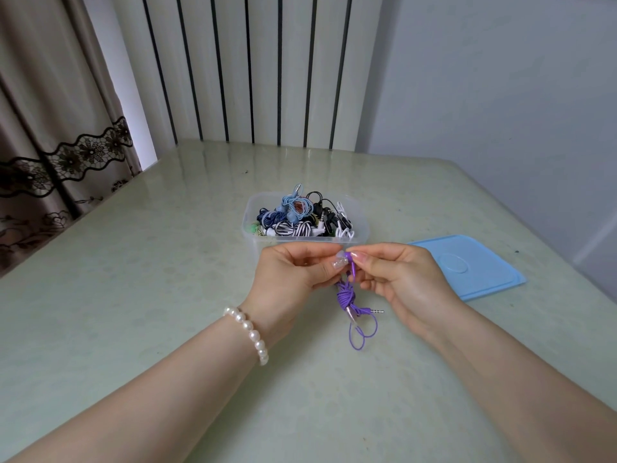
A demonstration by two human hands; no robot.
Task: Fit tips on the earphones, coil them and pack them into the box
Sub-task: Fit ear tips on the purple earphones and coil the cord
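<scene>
The purple earphones (347,297) hung in the air between the person's two hands, just in front of the clear plastic box (250,228) and above the pale green table (133,295). The right hand (397,275) pinched the purple earbud (352,256) between thumb and forefinger, while the left hand (293,269) pinched a small translucent tip (340,259) and held it against the bud's end. I could not tell whether the tip was fully seated. Below the fingers the cord was wound into a tight little bundle, with a loose loop (362,335) dangling under it and the metal plug (375,311) sticking out to the right. The box held a heap of coiled earphones in blue, black, white and stripes. Its light blue lid (474,265) lay flat on the table to the right, apart from the box. A pearl bracelet (250,332) circled the left wrist.
</scene>
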